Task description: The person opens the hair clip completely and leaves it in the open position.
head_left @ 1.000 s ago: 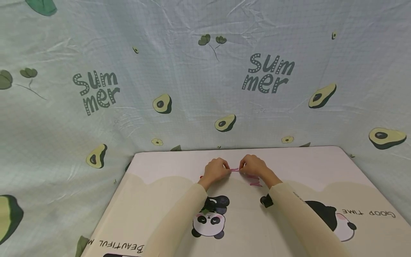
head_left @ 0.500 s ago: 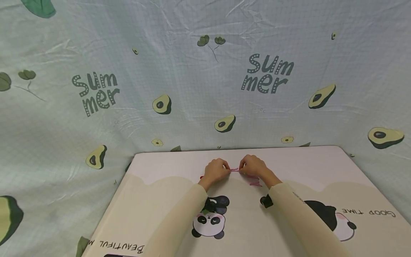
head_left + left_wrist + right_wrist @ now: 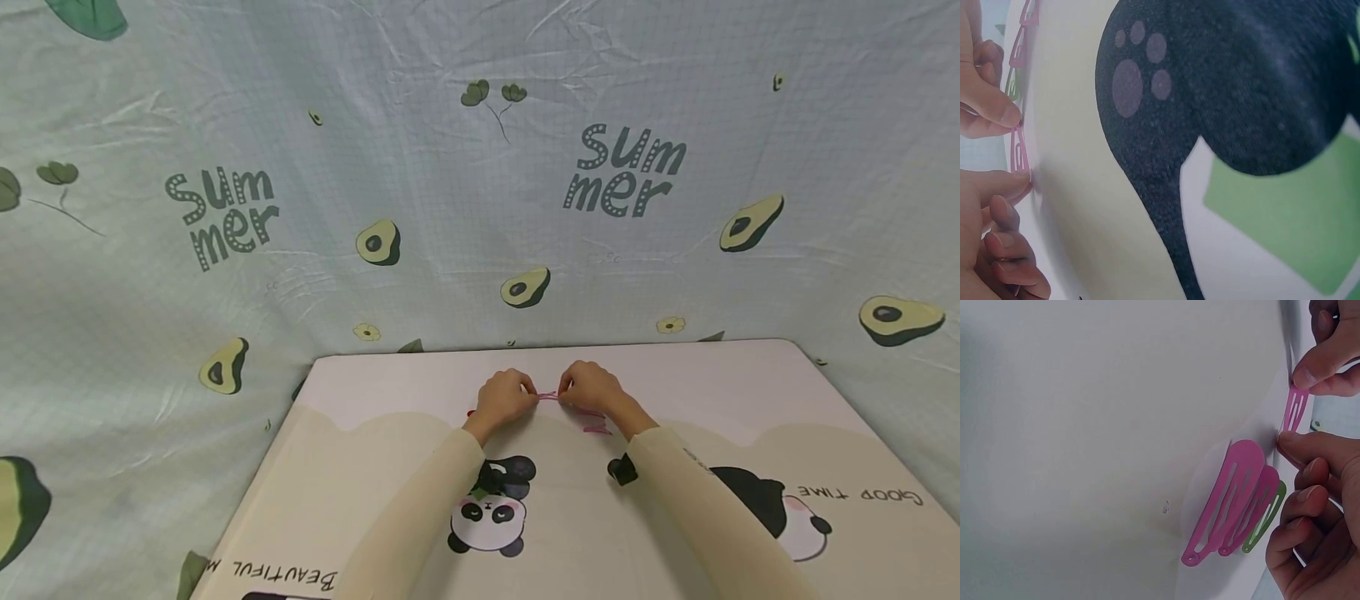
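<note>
A pink snap hair clip (image 3: 548, 397) spans the short gap between my two hands near the table's far edge. My left hand (image 3: 506, 400) pinches one end of it between thumb and fingers. At the other end, my right hand (image 3: 591, 387) pinches it, thumb (image 3: 1300, 445) against the tip. The clip's slotted middle (image 3: 1295, 412) shows between the fingertips in the right wrist view; its ends are partly covered. Beside my right hand, a green snap clip (image 3: 1265, 515), a pink one (image 3: 1254, 515) and another pink one (image 3: 1225, 503) lie staggered, partly overlapping in this view.
The table (image 3: 420, 433) has a cover printed with pandas (image 3: 487, 523) and lettering. A small red spot (image 3: 470, 413) peeks out beside my left wrist. Behind the table's far edge hangs a pale curtain (image 3: 450, 183) with avocado prints.
</note>
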Tool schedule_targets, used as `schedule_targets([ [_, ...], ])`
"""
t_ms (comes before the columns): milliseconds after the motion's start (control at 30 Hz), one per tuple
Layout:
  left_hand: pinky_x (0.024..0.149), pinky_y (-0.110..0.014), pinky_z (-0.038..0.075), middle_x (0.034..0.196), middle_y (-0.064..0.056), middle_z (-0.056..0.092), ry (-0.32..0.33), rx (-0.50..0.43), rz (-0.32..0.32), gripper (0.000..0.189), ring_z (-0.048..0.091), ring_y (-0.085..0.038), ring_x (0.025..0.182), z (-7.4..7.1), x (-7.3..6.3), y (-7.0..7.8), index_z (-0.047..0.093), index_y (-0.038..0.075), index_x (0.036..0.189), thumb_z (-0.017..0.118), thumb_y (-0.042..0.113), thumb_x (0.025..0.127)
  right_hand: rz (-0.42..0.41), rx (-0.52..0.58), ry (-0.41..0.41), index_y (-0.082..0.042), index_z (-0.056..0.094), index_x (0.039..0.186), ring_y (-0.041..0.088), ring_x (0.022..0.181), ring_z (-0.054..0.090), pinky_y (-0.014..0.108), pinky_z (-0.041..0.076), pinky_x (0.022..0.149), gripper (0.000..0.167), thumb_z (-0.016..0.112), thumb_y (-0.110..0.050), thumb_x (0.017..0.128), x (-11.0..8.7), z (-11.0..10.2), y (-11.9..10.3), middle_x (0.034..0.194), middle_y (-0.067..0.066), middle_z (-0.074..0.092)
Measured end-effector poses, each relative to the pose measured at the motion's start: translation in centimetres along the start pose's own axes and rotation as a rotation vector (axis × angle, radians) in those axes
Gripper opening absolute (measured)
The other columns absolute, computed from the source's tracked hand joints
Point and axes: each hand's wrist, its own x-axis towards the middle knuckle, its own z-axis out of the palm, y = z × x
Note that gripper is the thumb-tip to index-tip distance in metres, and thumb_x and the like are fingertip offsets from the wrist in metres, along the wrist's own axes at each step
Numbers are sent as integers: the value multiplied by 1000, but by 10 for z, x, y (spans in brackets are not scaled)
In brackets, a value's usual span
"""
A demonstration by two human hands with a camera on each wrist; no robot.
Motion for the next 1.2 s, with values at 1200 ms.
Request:
schedule_targets([
  [1200, 66, -32, 49, 104, -6, 75, 68, -59, -12, 15, 66, -20, 88, -38, -5, -30, 81, 15, 98, 74, 27, 93, -50, 15, 11, -12, 79, 100, 22, 87, 63, 36, 53, 72, 15, 75, -24, 92, 4, -31, -4, 101, 7, 72],
])
